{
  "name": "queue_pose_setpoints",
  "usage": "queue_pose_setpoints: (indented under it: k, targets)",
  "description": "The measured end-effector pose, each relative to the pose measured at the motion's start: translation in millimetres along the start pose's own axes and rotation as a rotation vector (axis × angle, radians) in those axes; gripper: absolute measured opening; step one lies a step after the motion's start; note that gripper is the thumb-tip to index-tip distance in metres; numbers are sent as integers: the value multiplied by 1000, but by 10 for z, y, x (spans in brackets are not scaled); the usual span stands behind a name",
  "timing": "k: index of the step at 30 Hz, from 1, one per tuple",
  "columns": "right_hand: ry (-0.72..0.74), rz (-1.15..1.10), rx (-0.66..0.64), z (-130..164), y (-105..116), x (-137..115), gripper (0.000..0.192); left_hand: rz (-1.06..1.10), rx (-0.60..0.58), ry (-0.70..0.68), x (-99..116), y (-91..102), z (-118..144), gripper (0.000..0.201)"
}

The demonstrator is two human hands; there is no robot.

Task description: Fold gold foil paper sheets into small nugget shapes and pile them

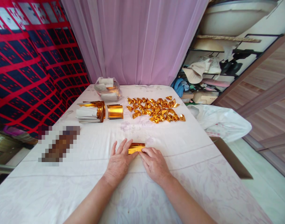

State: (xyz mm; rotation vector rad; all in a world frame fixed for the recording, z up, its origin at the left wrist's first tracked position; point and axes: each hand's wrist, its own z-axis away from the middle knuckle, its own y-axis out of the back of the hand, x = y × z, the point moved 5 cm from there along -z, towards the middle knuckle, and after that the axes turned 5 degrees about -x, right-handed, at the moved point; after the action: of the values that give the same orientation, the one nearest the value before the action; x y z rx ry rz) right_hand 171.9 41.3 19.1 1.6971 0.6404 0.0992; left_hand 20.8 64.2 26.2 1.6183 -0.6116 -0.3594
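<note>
A sheet of gold foil paper (pixel 135 148), folded into a low strip, lies on the white tablecloth between my two hands. My left hand (pixel 119 161) rests at its left side with the fingers spread; the thumb lies along the near edge and the index finger touches the left end. At the right end, my right hand (pixel 156 163) has its fingers bent and pressed together on the foil paper. Its fingertips partly cover the near right corner. Farther back on the table are many folded gold foil pieces (pixel 164 112), set close together in rough rows.
Left of the folded pieces lie a small stack of gold foil sheets (pixel 115 112) and a larger fanned stack (pixel 87 114). Behind them sits a clear plastic bag (pixel 107 90) of more sheets. A pixelated patch (pixel 60 144) hides something at left. A white bag (pixel 226 123) stands beyond the right edge.
</note>
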Motion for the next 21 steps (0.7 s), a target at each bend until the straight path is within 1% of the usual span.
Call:
queue_pose_setpoints:
  k: [3, 7, 10, 13, 17, 21]
  targets:
    - [-14, -4, 3, 4, 11, 6, 30, -35, -1, -11, -40, 28, 29, 44]
    - [-26, -20, -2, 9, 19, 10, 32, -74, -26, -13, -157, 88, 111, 50]
    - [-21, -23, 2, 15, 20, 11, 34, -80, -21, -21, -232, 141, 176, 53]
    - [-13, -22, 5, 17, 18, 7, 34, -100, -16, -42, -253, 168, 199, 51]
    - [-9, -13, 4, 12, 15, -3, 34, -111, 8, -83, -181, 162, 152, 40]
    - [-11, 4, 12, 5, 15, -14, 32, -99, 24, -159, 13, 114, 65, 36]
